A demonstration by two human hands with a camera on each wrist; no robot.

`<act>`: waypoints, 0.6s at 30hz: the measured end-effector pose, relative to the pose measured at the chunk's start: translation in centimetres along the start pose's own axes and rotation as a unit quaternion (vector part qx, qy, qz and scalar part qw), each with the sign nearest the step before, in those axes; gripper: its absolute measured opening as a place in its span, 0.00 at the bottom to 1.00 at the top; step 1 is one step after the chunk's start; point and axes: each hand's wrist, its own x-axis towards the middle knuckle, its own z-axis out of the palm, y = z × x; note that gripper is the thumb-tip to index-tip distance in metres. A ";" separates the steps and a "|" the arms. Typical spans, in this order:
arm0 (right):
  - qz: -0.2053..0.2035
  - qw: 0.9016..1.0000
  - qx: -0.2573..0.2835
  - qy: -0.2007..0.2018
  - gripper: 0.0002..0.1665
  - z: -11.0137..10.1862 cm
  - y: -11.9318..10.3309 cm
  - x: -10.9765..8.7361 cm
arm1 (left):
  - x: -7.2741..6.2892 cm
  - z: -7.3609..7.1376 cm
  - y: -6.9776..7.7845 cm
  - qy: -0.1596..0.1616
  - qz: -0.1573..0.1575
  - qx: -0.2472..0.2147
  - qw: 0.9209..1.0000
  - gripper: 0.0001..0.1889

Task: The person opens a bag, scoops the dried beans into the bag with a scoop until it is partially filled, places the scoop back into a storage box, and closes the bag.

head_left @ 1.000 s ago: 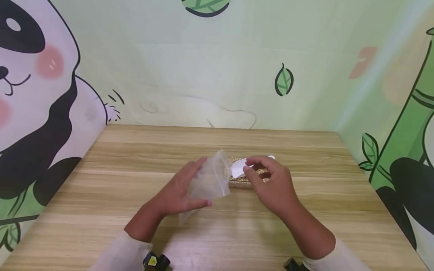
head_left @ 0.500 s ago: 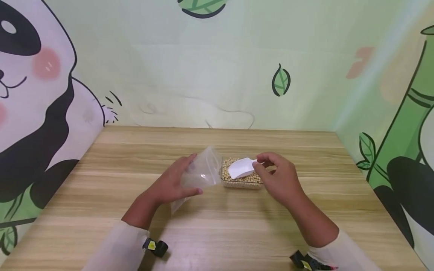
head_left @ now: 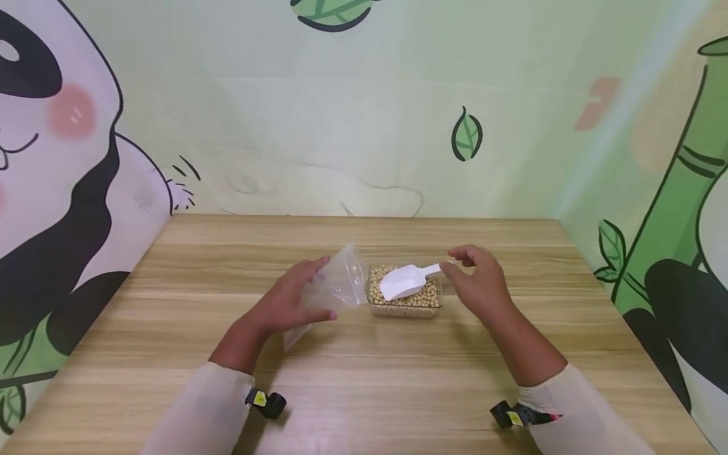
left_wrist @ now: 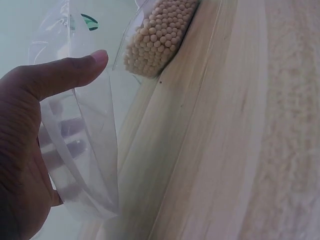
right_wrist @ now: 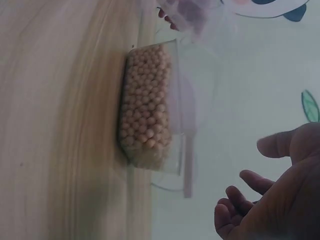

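My left hand (head_left: 287,300) holds a clear plastic zip bag (head_left: 341,281), thumb on the near side and fingers behind it. The bag's mouth faces the container, and no beans show inside. Just to its right stands a clear rectangular container (head_left: 405,312) full of round pale soybeans (right_wrist: 145,107). A white scoop (head_left: 401,282) lies on the beans, its handle jutting past the container's right rim. Beside the handle's end is my right hand (head_left: 482,281); in the right wrist view its fingers are loosely bent, apart from the scoop, and nothing is between them.
The wood-grain table (head_left: 364,392) reaches back to a wall (head_left: 341,126) painted with pandas and leaves. Each sleeve carries a small black wrist camera (head_left: 273,406) above the table.
My right hand has laid the scoop on the beans, let go of it and drawn back to the right. The left hand and bag have shifted left, uncovering the container.
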 end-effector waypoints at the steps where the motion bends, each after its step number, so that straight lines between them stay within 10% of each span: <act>1: 0.011 1.000 0.010 0.005 0.25 0.0 0.3 0.4 | 0.0 0.1 -0.1 0.000 -0.001 0.000 1.000 0.55; 7: 0.062 0.997 0.044 0.012 0.26 -0.2 2.2 2.7 | 0.2 0.3 -0.2 0.003 -0.009 -0.005 1.000 0.54; 18: 0.124 0.978 0.118 -0.117 0.29 -0.7 4.5 5.4 | 0.7 0.6 -0.2 -0.008 -0.032 -0.010 0.999 0.53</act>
